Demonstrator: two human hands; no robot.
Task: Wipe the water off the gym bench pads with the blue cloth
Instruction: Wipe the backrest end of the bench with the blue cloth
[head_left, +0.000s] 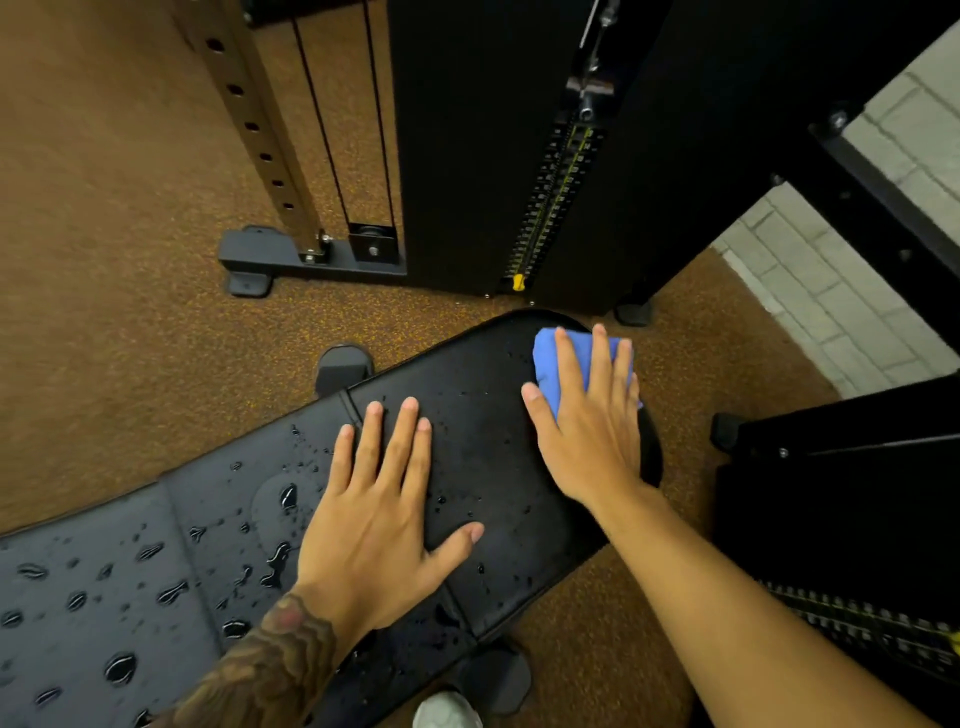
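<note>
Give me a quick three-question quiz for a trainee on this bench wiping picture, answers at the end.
1. True or false: the left hand holds the blue cloth.
2. Fill in: the right hand presses the cloth down with ___ fingers.
3. The biggest water drops lie: A) on the cloth, B) on the lower-left part of the bench pad, C) on the right hand.
Key: 1 false; 2 straight; 3 B.
</note>
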